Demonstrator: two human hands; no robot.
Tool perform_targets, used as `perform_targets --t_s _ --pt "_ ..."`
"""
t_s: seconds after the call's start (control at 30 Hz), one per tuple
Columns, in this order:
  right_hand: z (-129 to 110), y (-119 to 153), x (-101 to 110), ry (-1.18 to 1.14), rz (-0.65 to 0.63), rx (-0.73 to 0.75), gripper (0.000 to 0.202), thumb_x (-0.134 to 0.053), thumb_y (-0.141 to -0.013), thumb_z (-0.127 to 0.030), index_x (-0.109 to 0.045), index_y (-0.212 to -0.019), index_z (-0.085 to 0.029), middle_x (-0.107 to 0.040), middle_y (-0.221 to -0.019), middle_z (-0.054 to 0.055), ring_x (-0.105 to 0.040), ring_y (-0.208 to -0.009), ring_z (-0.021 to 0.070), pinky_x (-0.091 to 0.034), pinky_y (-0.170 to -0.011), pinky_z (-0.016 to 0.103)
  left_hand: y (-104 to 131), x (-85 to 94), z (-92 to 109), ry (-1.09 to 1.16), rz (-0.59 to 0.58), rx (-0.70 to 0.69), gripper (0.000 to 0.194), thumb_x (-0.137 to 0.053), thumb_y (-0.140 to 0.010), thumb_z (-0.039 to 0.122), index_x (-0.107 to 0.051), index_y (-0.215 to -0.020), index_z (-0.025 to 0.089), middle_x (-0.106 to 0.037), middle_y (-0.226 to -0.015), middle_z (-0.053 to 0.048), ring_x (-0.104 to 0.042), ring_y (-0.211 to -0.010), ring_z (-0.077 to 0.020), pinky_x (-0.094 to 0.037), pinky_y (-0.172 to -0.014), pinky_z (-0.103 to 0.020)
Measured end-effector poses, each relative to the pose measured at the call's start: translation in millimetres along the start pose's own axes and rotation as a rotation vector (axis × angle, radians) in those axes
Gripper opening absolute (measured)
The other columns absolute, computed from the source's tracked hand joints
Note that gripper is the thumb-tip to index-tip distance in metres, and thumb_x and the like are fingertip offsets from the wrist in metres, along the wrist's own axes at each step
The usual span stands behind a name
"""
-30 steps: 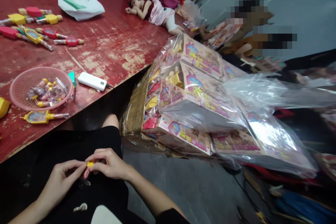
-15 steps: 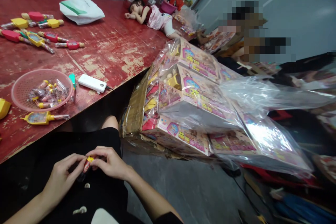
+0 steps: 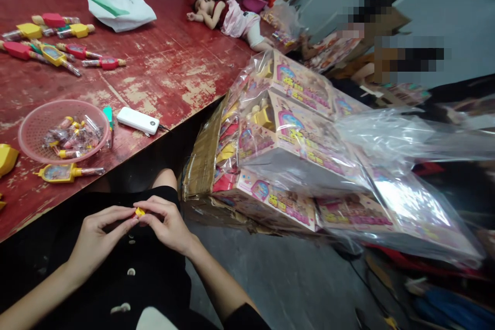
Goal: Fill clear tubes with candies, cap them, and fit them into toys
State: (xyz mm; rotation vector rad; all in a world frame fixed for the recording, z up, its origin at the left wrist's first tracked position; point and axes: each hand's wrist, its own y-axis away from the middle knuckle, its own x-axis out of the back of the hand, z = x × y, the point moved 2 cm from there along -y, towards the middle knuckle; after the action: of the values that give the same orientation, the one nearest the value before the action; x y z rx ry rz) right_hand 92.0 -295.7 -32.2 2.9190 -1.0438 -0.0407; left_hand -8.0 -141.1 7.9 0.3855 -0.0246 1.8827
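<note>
Above my lap, a small tube with a yellow cap (image 3: 139, 212) is pinched between both hands. My left hand (image 3: 104, 232) grips its left end, and my right hand (image 3: 164, 219) holds the yellow end with thumb and fingers. Most of the tube is hidden by my fingers. On the red table (image 3: 154, 72) a pink basket (image 3: 29, 136) holds several small wrapped tubes with yellow caps. Just in front of it lies a yellow toy (image 3: 58, 172) with a clear tube attached.
Several red and yellow toys (image 3: 54, 56), a white bag (image 3: 121, 7) and a white power bank (image 3: 137, 120) are on the table. A child (image 3: 232, 15) lies at its far end. Plastic-covered boxes (image 3: 301, 129) stand at right; people sit behind.
Both hands have risen slightly, turning the small tube so that its yellow cap shows and its dark lower end no longer does. The camera view has shifted slightly.
</note>
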Motion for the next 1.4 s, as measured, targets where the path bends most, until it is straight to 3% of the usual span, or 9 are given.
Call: perform_targets --t_s 0.13,0.23,0.37,0.63,0.8,0.93,1.1,1.2,1.4 --pt "-13 -3 5 0.057 0.086 0.122 0.028 -0.064 -0.095 -0.031 -0.076 -0.119 -0.021 -0.070 -0.101 0.007 -0.069 -0.086 0.0141 -0.059 -0.076 0.026 -4 -9.4 11 0.112 0.089 0.027 0.022 -0.076 -0.084 0.039 -0.080 -0.095 0.021 -0.077 -0.103 -0.006 -0.073 -0.095 -0.0194 -0.062 -0.083 -0.026" --pt "-21 1 7 0.100 0.252 0.203 0.026 -0.063 -0.096 -0.025 -0.075 -0.119 -0.023 -0.074 -0.108 0.007 -0.070 -0.101 0.0160 -0.058 -0.090 0.029 -5 -21.3 20 0.218 0.113 -0.042 0.027 -0.077 -0.085 0.033 -0.076 -0.107 0.017 -0.073 -0.112 -0.008 -0.071 -0.104 -0.0189 -0.061 -0.089 -0.025" --pt "-20 6 8 -0.002 0.451 0.193 0.030 -0.070 -0.092 -0.022 -0.074 -0.121 -0.024 -0.075 -0.116 0.007 -0.074 -0.095 0.0161 -0.063 -0.086 0.030 -9 -25.8 18 0.357 0.098 -0.150 0.034 -0.076 -0.087 0.027 -0.072 -0.118 0.015 -0.071 -0.115 -0.010 -0.072 -0.104 -0.0179 -0.062 -0.088 -0.024" --pt "-28 5 5 -0.093 0.361 0.152 0.029 -0.073 -0.087 -0.018 -0.074 -0.115 -0.023 -0.077 -0.107 0.006 -0.075 -0.090 0.0153 -0.065 -0.077 0.025 -2 -19.2 18 0.254 0.120 -0.271 0.024 -0.070 -0.092 0.022 -0.072 -0.114 0.013 -0.071 -0.114 -0.011 -0.071 -0.105 -0.0167 -0.062 -0.088 -0.025" --pt "-28 6 8 0.013 0.376 0.193 0.028 -0.073 -0.088 -0.018 -0.078 -0.113 -0.027 -0.077 -0.106 0.004 -0.073 -0.096 0.0154 -0.063 -0.083 0.026 0 -20.2 17 0.097 0.142 -0.403 0.025 -0.069 -0.092 0.020 -0.071 -0.116 0.012 -0.073 -0.111 -0.012 -0.071 -0.100 -0.0156 -0.060 -0.085 -0.024" --pt "-28 9 9 -0.029 0.381 0.126 0.029 -0.074 -0.088 -0.020 -0.077 -0.115 -0.030 -0.077 -0.109 0.002 -0.074 -0.094 0.0172 -0.065 -0.078 0.028 -2 -19.3 16 0.047 0.160 -0.475 0.026 -0.069 -0.092 0.020 -0.071 -0.117 0.011 -0.073 -0.109 -0.011 -0.071 -0.097 -0.0147 -0.059 -0.083 -0.024" --pt "-26 10 13 0.002 0.236 0.017 0.037 -0.076 -0.086 -0.023 -0.074 -0.123 -0.030 -0.077 -0.105 0.003 -0.075 -0.080 0.0166 -0.068 -0.071 0.030 -6 -15.0 15 0.006 0.077 -0.453 0.026 -0.067 -0.094 0.023 -0.070 -0.117 0.011 -0.073 -0.105 -0.010 -0.070 -0.092 -0.0136 -0.058 -0.082 -0.024" --pt "-26 11 16 0.038 0.109 0.018 0.037 -0.070 -0.091 -0.023 -0.071 -0.127 -0.033 -0.074 -0.115 0.003 -0.075 -0.078 0.0152 -0.067 -0.066 0.029 -8 -13.1 15 0.013 0.025 -0.444 0.029 -0.067 -0.094 0.023 -0.068 -0.119 0.009 -0.073 -0.104 -0.011 -0.070 -0.090 -0.0142 -0.057 -0.084 -0.025" --pt "-32 13 16 0.172 0.138 0.052 0.031 -0.064 -0.095 -0.023 -0.074 -0.123 -0.031 -0.073 -0.121 0.006 -0.075 -0.093 0.0182 -0.067 -0.073 0.028 -14 -14.4 7 0.273 -0.033 -0.281 0.031 -0.070 -0.092 0.026 -0.067 -0.120 0.012 -0.073 -0.110 -0.010 -0.070 -0.095 -0.0152 -0.057 -0.088 -0.026"
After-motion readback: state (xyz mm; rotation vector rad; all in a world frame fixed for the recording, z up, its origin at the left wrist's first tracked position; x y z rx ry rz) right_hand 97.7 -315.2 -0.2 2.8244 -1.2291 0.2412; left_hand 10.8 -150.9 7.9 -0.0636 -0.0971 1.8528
